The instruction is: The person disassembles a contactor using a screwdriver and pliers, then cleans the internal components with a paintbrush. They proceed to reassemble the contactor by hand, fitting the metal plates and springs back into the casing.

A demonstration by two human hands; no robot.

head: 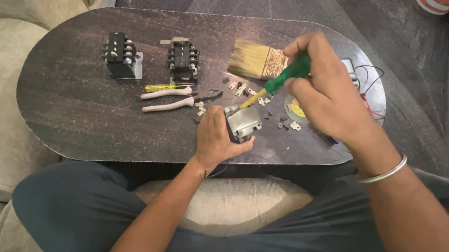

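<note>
Left hand grips metal block on table; right hand clenches screwdriver, tip seemingly touching block.

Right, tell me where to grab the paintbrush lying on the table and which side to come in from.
Take the paintbrush by its metal band and handle, not the soft bristles. It lies flat with the bristles pointing left and the handle end running under the right hand, so that end is blocked for now. Coming down from above with fingers across the band looks best.

R hand w/ screwdriver on block; L hand grips block.
</note>
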